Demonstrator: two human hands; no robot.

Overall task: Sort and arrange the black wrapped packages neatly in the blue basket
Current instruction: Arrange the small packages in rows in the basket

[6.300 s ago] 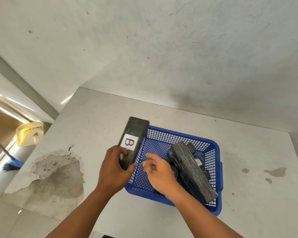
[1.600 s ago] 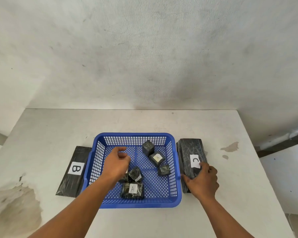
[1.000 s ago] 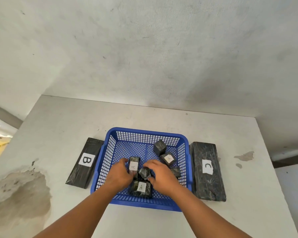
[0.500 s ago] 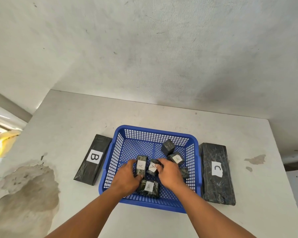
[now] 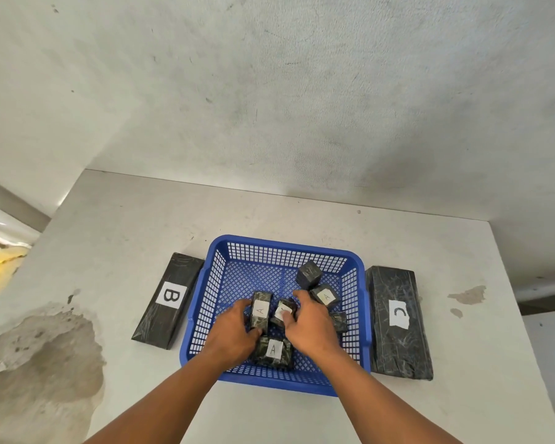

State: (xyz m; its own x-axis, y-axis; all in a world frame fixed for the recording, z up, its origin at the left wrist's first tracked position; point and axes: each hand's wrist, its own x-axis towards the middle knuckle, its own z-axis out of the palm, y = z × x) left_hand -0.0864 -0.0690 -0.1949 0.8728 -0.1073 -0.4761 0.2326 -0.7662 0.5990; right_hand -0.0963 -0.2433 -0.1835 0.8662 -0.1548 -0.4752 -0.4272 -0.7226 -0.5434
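The blue basket (image 5: pixel 282 249) stands on the table with several small black wrapped packages labelled A inside. My left hand (image 5: pixel 234 331) grips one upright A package (image 5: pixel 261 307). My right hand (image 5: pixel 311 325) holds a second small A package (image 5: pixel 284 311) beside it. Another A package (image 5: pixel 274 349) lies flat near the basket's front wall, between my wrists. Further small packages sit at the right: one unlabelled cube (image 5: pixel 309 273), one A package (image 5: pixel 326 295), and one (image 5: pixel 339 320) partly hidden by my right hand. A long package B (image 5: pixel 169 299) lies left of the basket and a long package C (image 5: pixel 398 318) right of it.
The white table (image 5: pixel 125 225) stands against a grey wall. A large brownish patch (image 5: pixel 45 354) marks the table's left front and small stains (image 5: pixel 466 294) its right side. A yellowish object (image 5: pixel 0 261) shows beyond the left edge.
Earlier the long B and C packages came out of the basket onto the table at either side. Both hands then moved into the basket and closed on two small A packages.
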